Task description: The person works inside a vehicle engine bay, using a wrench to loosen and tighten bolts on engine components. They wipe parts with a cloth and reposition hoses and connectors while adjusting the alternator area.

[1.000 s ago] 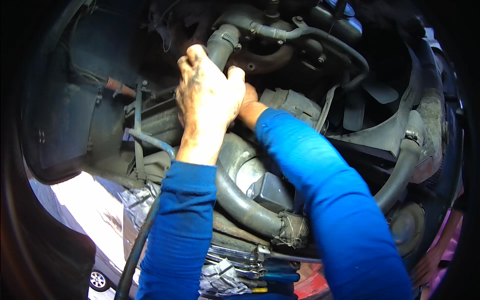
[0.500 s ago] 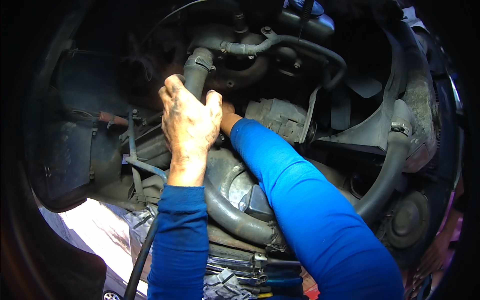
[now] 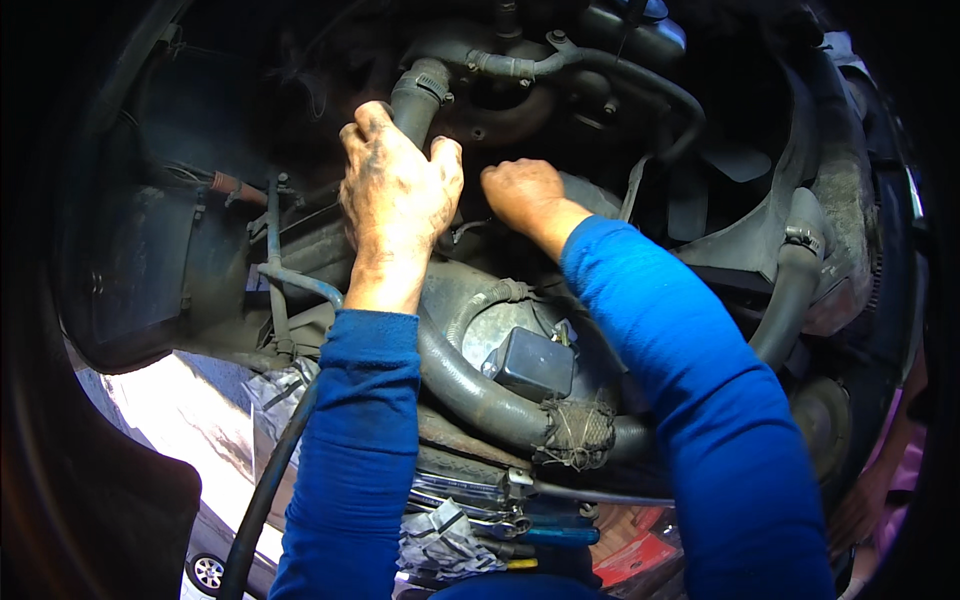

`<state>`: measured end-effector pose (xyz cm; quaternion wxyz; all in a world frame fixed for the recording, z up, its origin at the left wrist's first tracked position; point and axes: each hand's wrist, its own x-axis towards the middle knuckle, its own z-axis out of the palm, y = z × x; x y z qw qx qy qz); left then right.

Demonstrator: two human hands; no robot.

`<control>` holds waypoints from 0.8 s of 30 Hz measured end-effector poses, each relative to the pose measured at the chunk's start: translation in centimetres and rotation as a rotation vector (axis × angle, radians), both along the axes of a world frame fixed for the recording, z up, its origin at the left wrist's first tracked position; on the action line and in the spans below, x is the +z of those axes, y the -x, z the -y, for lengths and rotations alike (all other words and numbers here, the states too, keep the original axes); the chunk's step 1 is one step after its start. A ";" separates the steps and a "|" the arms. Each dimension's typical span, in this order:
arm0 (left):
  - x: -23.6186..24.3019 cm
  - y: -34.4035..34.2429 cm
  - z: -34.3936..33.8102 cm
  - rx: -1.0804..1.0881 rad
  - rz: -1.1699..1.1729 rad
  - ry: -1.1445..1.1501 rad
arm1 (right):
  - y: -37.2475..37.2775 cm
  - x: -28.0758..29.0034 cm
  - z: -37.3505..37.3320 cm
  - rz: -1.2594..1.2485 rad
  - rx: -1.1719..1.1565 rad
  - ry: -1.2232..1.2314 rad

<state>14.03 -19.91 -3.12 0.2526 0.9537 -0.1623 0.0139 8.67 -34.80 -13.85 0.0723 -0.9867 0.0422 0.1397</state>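
A thick dark radiator hose [image 3: 416, 112] runs down from a metal hose clamp [image 3: 432, 84] into my left hand [image 3: 402, 195]. The fingers of that hand are wrapped round it, the thumb on its right side; the hose's lower part is hidden behind the hand. My right hand [image 3: 524, 190] is a little to the right, curled closed, with its back toward me. Whatever its fingers hold, if anything, is hidden. Behind its wrist shows part of a grey metal housing [image 3: 592, 196].
A long curved hose [image 3: 470, 392] with a mesh-and-wire wrapping [image 3: 578, 432] crosses below my arms. Next to it sits a black box [image 3: 537, 362]. Fan blades [image 3: 688, 205] are at the right. Wrenches [image 3: 460, 490] and crumpled paper [image 3: 445, 540] lie at the near edge. Another person's arm [image 3: 866, 490] shows at far right.
My right hand has come up and to the right from behind my left hand, out into view. My left hand stays on the hose; the whole view has shifted slightly.
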 end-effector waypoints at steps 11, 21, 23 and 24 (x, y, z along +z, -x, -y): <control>-0.1 0.0 -0.1 -0.010 -0.013 -0.004 | 0.3 0.3 1.3 -0.120 0.160 0.095; -0.1 -0.1 -0.1 -0.004 -0.020 -0.005 | 0.7 -1.2 -0.1 -0.042 0.208 0.094; -0.1 -0.1 -0.1 -0.004 -0.014 -0.002 | 0.8 -1.3 -0.2 -0.038 0.210 0.100; -0.1 -0.1 -0.1 -0.004 -0.011 -0.001 | 0.8 -1.3 -0.3 -0.043 0.212 0.094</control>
